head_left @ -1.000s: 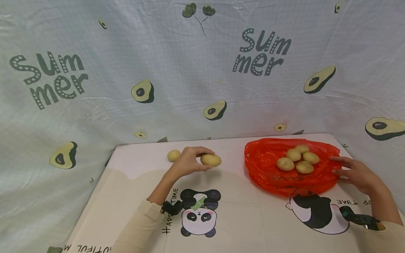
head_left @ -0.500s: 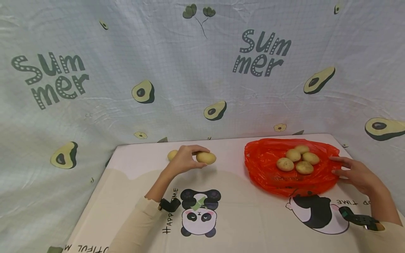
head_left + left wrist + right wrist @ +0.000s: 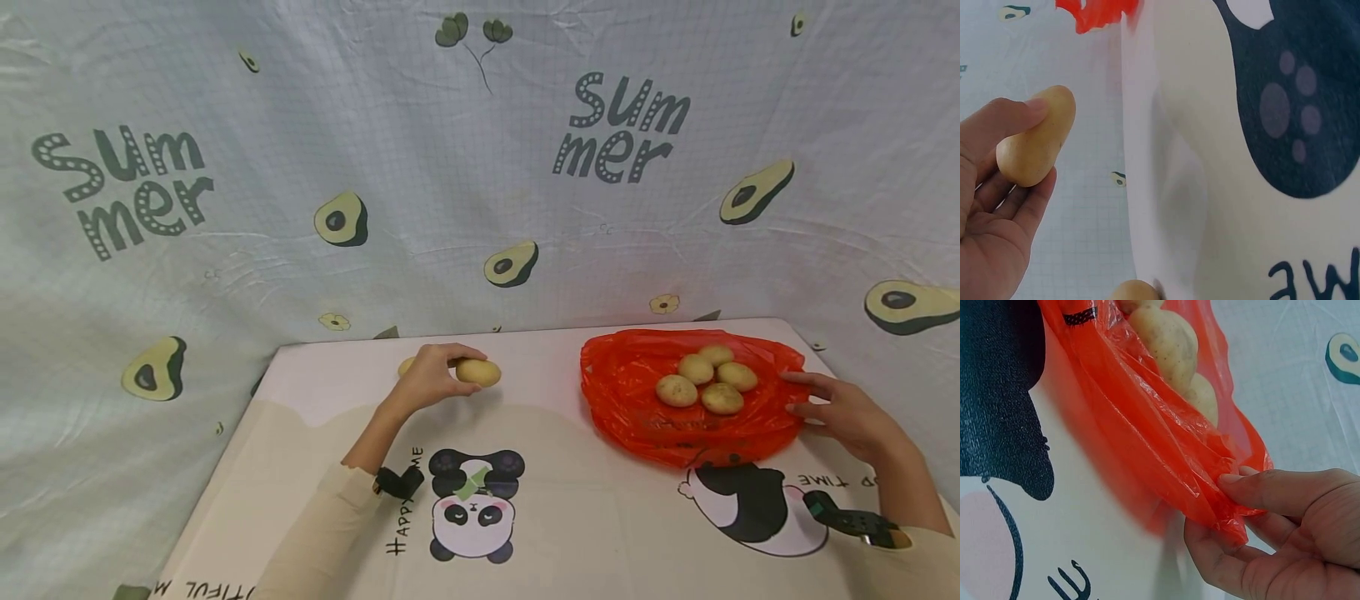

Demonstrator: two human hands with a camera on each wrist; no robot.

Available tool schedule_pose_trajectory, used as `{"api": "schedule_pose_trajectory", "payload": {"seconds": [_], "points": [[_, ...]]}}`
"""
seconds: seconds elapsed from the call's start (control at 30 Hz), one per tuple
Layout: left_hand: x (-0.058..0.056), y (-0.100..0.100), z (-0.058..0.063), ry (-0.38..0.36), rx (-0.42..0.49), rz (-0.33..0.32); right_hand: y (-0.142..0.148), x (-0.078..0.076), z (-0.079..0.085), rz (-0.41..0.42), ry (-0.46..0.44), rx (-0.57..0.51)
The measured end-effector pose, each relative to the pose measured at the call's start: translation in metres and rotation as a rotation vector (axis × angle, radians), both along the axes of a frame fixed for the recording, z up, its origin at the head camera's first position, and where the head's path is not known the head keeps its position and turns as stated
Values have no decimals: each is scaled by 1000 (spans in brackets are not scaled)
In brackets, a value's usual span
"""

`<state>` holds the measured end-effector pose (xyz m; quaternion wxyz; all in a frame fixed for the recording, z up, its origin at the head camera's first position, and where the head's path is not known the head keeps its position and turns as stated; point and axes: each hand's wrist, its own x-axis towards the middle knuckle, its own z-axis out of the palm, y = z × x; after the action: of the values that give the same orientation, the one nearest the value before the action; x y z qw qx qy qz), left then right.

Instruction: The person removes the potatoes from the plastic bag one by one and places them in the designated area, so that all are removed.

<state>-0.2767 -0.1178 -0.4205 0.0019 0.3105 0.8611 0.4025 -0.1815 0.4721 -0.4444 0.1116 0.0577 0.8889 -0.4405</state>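
A yellow potato [image 3: 480,372] is pinched between the thumb and fingers of my left hand [image 3: 431,382], held over the back of the table. In the left wrist view the same potato [image 3: 1038,137] shows long and smooth, thumb on one side, fingers under the other. A second potato [image 3: 406,366] lies just behind that hand, mostly covered by it. My right hand [image 3: 851,417] pinches the right edge of a red plastic bag [image 3: 630,400]. Several potatoes [image 3: 722,398] sit grouped on the bag. The right wrist view shows the bag's crumpled edge [image 3: 1229,519] between thumb and fingers.
The table [image 3: 562,517] wears a pale cloth printed with a panda [image 3: 472,517] and lettering. Behind it hangs a white curtain [image 3: 420,183] with avocado prints. Table stretches between the left hand and the bag.
My left hand has moved left with its potato, toward the potato behind it, now covering more of that one. The right hand and the bag have stayed in place.
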Motion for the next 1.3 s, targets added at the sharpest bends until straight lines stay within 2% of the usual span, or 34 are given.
{"api": "schedule_pose_trajectory", "payload": {"seconds": [0.4, 0.63, 1.0, 1.1, 1.3], "points": [[-13, -5, -4, -24, -39, 39, 0, 0, 0, 4, 1, 22], [-20, -8, -7, -8, -52, 44, 0, 0, 0, 8, 1, 27], [-32, -13, -6, -72, -82, 48, 0, 0, 0, 8, 5, 21], [-35, -15, -7, -70, -98, 41, 0, 0, -1, 5, 6, 19], [-38, -16, -5, -78, -70, 97, 2, -1, -4, 0, 14, 1]]}}
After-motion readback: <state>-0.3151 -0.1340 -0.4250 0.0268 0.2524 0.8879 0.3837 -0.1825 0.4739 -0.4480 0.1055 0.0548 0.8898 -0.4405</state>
